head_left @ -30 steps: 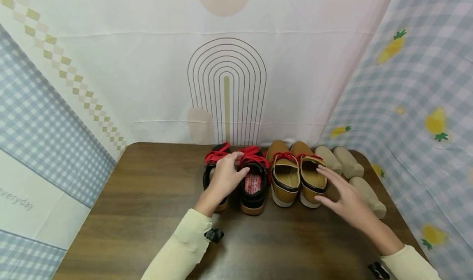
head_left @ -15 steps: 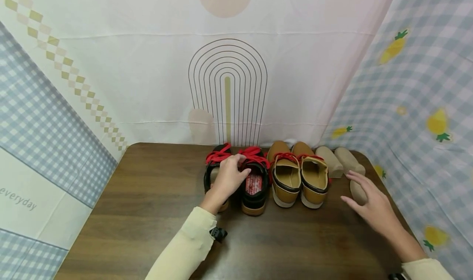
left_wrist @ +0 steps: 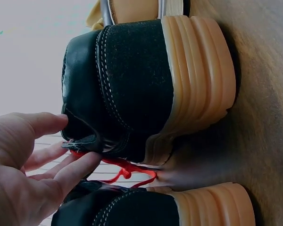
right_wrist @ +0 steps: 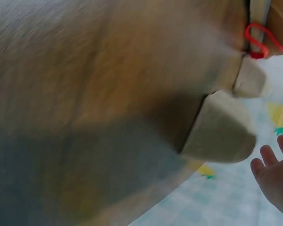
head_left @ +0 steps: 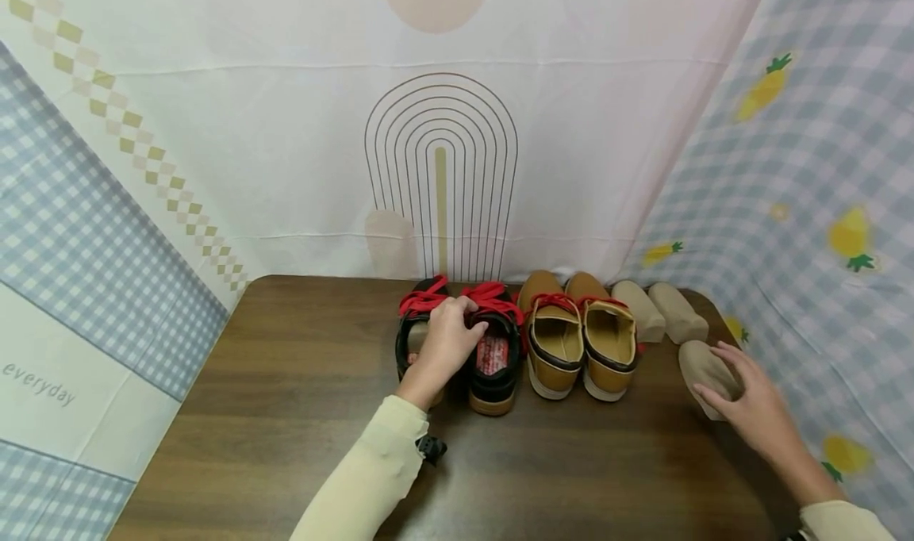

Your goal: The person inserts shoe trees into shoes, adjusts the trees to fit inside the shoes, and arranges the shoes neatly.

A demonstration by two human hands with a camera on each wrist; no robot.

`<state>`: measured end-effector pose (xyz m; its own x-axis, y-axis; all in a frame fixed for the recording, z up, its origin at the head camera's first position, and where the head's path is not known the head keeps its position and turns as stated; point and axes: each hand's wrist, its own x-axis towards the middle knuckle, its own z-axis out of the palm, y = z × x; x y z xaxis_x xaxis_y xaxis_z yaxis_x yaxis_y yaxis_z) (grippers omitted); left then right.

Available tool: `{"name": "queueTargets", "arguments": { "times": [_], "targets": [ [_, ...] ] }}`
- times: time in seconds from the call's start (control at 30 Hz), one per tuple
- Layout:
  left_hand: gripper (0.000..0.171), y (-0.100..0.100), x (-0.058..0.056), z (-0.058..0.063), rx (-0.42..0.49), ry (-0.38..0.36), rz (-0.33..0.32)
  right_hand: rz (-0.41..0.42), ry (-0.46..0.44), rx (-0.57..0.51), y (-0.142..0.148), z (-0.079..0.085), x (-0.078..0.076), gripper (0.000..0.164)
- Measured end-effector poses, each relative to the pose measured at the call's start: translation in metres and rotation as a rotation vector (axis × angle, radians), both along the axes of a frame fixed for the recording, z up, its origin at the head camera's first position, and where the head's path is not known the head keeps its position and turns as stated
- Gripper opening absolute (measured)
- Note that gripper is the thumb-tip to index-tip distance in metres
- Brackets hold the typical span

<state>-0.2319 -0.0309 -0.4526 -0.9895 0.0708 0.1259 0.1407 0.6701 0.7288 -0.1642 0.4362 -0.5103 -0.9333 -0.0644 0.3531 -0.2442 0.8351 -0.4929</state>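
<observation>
My left hand (head_left: 444, 347) hovers over a pair of black shoes with red laces, fingers loosely bent and thumb apart. In the left wrist view its fingertips overlap the collar of the right black shoe (left_wrist: 137, 80). The left black shoe (head_left: 407, 343) is partly hidden by this hand, and something beige shows inside it. My right hand (head_left: 760, 414) reaches over a beige shoe insert (head_left: 703, 366) at the table's right side, thumb on the near side and fingers on the far side. The right wrist view shows its fingers apart from the insert.
Two tan shoes (head_left: 553, 376) with red laces stand right of the black pair, heels toward me. Beyond them lie two more beige inserts (head_left: 637, 309) by the back edge. The brown wooden table (head_left: 286, 414) meets cloth-covered walls (head_left: 300, 152) behind and on both sides.
My right hand has moved right, from beside the tan shoes to the nearest beige insert. The left hand has barely moved, staying over the black shoes.
</observation>
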Motion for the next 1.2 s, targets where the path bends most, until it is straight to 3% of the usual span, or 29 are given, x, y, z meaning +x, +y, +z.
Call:
{"name": "queueTargets", "arguments": {
  "times": [0.2, 0.57, 1.0, 1.2],
  "targets": [
    [0.026, 0.001, -0.001, -0.002, -0.016, 0.002, 0.013, -0.054, -0.009, 0.033, 0.014, -0.011, 0.005, 0.067],
    [0.02, -0.004, -0.002, -0.009, 0.002, 0.053, -0.005, -0.092, -0.168, 0.13, 0.026, -0.024, 0.005, 0.07],
    [0.018, -0.004, -0.004, -0.01, 0.022, 0.074, 0.002, -0.189, -0.283, 0.16, 0.028, -0.025, 0.003, 0.067],
    [0.018, -0.004, -0.003, -0.011, 0.026, 0.08, 0.006, -0.217, -0.296, 0.151, 0.025, -0.026, 0.003, 0.062]
  ]
}}
